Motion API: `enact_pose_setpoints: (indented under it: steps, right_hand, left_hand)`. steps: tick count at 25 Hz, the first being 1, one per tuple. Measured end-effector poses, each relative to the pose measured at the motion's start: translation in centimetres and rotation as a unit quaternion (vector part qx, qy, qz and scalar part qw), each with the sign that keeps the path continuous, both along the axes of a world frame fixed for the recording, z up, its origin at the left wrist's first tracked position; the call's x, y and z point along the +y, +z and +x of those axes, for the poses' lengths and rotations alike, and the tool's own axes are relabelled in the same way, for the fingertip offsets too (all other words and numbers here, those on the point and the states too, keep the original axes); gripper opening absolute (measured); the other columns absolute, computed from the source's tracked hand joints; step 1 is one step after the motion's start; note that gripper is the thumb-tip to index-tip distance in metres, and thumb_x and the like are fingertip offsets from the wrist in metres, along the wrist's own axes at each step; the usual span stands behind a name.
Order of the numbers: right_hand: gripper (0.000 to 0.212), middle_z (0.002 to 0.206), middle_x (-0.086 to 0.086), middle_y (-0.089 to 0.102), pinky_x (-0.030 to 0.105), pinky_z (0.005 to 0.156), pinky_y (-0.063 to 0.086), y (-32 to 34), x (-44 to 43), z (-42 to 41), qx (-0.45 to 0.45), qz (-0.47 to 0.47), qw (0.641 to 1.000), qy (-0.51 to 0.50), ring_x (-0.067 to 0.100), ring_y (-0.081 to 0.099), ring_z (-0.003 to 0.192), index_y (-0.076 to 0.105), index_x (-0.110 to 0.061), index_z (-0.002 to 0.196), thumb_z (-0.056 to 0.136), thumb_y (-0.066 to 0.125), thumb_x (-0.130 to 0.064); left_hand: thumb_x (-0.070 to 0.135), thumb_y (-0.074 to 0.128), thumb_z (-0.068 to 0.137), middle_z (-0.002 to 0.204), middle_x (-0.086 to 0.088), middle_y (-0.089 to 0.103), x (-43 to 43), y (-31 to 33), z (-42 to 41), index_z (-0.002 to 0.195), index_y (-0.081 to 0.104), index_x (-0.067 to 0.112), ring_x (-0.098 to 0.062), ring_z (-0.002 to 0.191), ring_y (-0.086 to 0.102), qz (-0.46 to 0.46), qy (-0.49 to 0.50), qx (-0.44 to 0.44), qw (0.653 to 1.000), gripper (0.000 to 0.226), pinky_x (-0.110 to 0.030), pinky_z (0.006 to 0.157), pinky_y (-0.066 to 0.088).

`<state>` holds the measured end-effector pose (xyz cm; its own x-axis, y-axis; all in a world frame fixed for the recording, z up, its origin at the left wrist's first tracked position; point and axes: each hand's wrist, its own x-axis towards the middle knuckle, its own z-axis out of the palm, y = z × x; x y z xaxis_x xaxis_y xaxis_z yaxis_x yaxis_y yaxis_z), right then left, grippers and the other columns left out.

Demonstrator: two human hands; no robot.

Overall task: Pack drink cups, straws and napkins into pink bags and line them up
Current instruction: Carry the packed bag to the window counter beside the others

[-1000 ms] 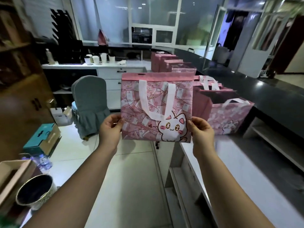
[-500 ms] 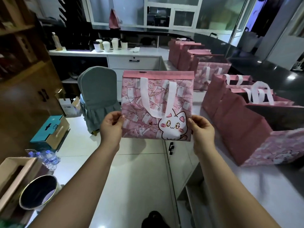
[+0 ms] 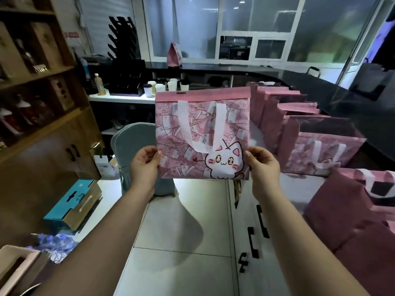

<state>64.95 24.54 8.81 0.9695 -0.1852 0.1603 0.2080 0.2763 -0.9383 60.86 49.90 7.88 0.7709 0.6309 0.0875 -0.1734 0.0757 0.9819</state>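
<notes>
1. While it hangs flat and unopened in mid-air, the pink woven bag printed with banknotes and a white cartoon cat (image 3: 203, 133) faces the camera. Its broad hem is uppermost, and its two pale strap handles droop down the front.
2. At the bag's lower left edge, the left hand (image 3: 144, 165) pinches the fabric, thumb in front and fingers curled behind.
3. At the bag's lower right edge, the right hand (image 3: 264, 165) grips in the same way. The bag is stretched level between the two, its long axis running from hand to hand.
4. To the right of the bag, and partly behind it, a row of matching pink bags (image 3: 320, 150) stands opened on the white desk (image 3: 303, 184). The row runs away from the viewer.
5. Of the two, the right hand is nearer that row, so setting this bag down would probably mean swinging it rightward, with the left hand following across.
6. Beyond the bag's upper left corner, lidded white paper cups (image 3: 160, 87) stand well apart from it on a far white counter, out of reach from where the hands are.
7. Below the bag lies the pale tiled floor (image 3: 181, 231), and behind its left edge stands a chair in a grey-blue cover (image 3: 128, 142).
8. My judgement is that the bag must be spread open before anything goes in. Whether it is empty cannot be told from the front.
</notes>
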Motion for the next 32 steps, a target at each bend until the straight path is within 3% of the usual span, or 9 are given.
enact_pose_setpoints:
  steps: [6,9,13,16,20,24,26,29,32]
  right_hand:
    - [0.015,0.080,0.006,0.068,0.035,0.068,0.054,0.0,3.6,12.5,0.007,0.002,1.000,0.016,0.019,0.062,0.072,0.066,-0.012,0.083,0.087,0.063,0.001]
    - [0.015,0.077,0.003,0.069,0.026,0.054,0.054,0.7,6.3,19.8,-0.010,-0.002,1.000,-0.005,0.016,0.063,0.065,0.066,-0.014,0.082,0.088,0.063,0.000]
    - [0.017,0.074,0.001,0.069,0.030,0.065,0.056,3.1,9.8,30.2,-0.017,0.008,0.999,-0.031,0.016,0.065,0.070,0.067,-0.014,0.080,0.087,0.064,0.001]
    - [0.015,0.071,-0.003,0.068,0.025,0.052,0.052,3.5,11.8,38.1,-0.022,-0.016,0.998,-0.051,0.015,0.061,0.062,0.068,-0.018,0.081,0.087,0.066,-0.005]
    - [0.016,0.075,-0.002,0.070,0.034,0.071,0.054,1.1,13.0,46.4,-0.012,-0.052,0.996,-0.067,0.020,0.063,0.075,0.069,-0.020,0.081,0.086,0.067,-0.005]
    - [0.014,0.088,0.012,0.072,0.045,0.080,0.056,-0.3,13.0,54.6,0.014,-0.043,0.998,-0.050,0.031,0.067,0.084,0.071,-0.021,0.080,0.086,0.068,-0.008]
    - [0.015,0.085,0.010,0.072,0.044,0.075,0.056,-0.7,12.9,59.5,0.014,-0.043,0.998,-0.045,0.028,0.067,0.080,0.070,-0.020,0.080,0.086,0.068,-0.007]
    - [0.017,0.074,-0.002,0.072,0.027,0.065,0.057,-0.4,12.7,67.1,-0.014,-0.051,0.998,-0.021,0.014,0.066,0.071,0.069,-0.019,0.079,0.086,0.067,-0.004]
    - [0.010,0.078,0.002,0.069,0.022,0.067,0.055,0.8,12.2,75.1,-0.022,-0.063,0.998,0.002,0.014,0.064,0.072,0.068,-0.011,0.086,0.086,0.066,-0.001]
  left_hand:
    - [0.002,0.060,0.092,0.088,-0.001,0.064,3.9,-0.8,13.4,0.091,0.062,0.016,-0.018,0.087,0.060,0.000,-0.012,-0.028,1.000,0.014,-0.033,0.082,0.052]
    - [0.003,0.061,0.092,0.088,-0.001,0.064,6.5,-0.4,21.6,0.088,0.062,0.021,-0.020,0.087,0.060,-0.004,-0.028,-0.045,0.999,0.018,-0.029,0.075,0.054]
    - [0.004,0.061,0.091,0.098,-0.011,0.067,10.2,1.8,32.5,0.095,0.063,0.014,-0.031,0.096,0.063,0.023,-0.045,-0.050,0.997,0.011,-0.047,0.093,0.052]
    - [0.006,0.061,0.092,0.109,-0.018,0.066,13.1,3.4,41.2,0.098,0.064,0.013,-0.037,0.105,0.062,0.040,-0.051,-0.055,0.996,0.010,-0.052,0.094,0.051]
    - [0.006,0.059,0.094,0.104,-0.012,0.066,13.9,1.6,50.3,0.098,0.062,0.015,-0.027,0.096,0.063,0.042,-0.045,-0.041,0.997,0.011,-0.036,0.084,0.054]
    - [0.001,0.057,0.093,0.089,-0.002,0.062,13.7,-0.3,57.8,0.090,0.060,0.020,-0.016,0.083,0.059,0.026,-0.051,-0.041,0.998,0.020,-0.022,0.074,0.050]
    - [0.000,0.057,0.093,0.088,-0.001,0.062,13.7,-0.7,62.4,0.091,0.060,0.019,-0.016,0.082,0.058,0.026,-0.044,-0.038,0.998,0.020,-0.024,0.075,0.050]
    - [0.001,0.058,0.093,0.091,-0.005,0.064,13.7,-0.6,69.3,0.092,0.061,0.016,-0.021,0.086,0.061,0.016,-0.039,-0.049,0.998,0.015,-0.035,0.082,0.052]
    - [0.002,0.059,0.093,0.095,-0.006,0.064,13.7,0.6,76.2,0.099,0.061,0.013,-0.022,0.089,0.060,0.021,-0.032,-0.040,0.998,0.013,-0.039,0.085,0.050]
